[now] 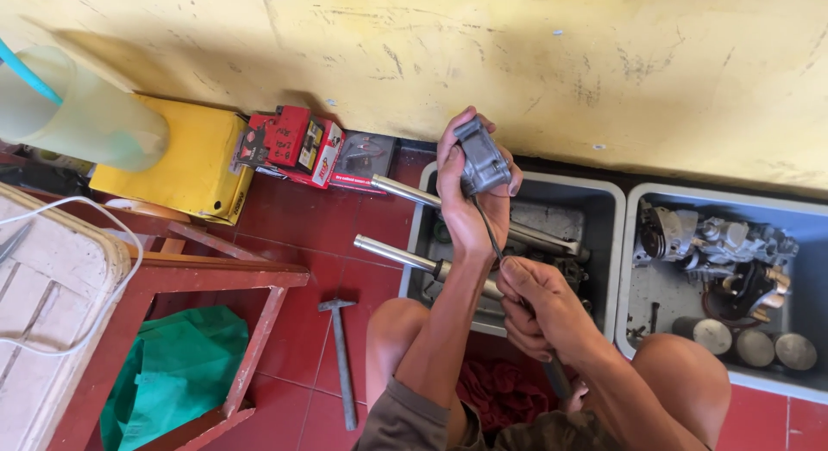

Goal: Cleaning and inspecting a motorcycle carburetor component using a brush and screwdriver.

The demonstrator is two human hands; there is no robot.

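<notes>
1. Head view: left hand (466, 201), grip closed around a small grey metal housing (481, 162), holds it raised.
2. Right hand (535, 304), below and nearer the body, pinches a thin dark rod (488, 231).
3. Rod's long axis runs up from the right grip into the housing.

Your matt grey cast-metal part (481, 162), glossy chrome tubes (405, 192) at nine o'clock, scuffed painted wall (517, 54), glossy red tiles (293, 227)

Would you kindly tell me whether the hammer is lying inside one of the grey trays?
No, the hammer lies on the red tiled floor, left of the grey tray and apart from it.
</notes>
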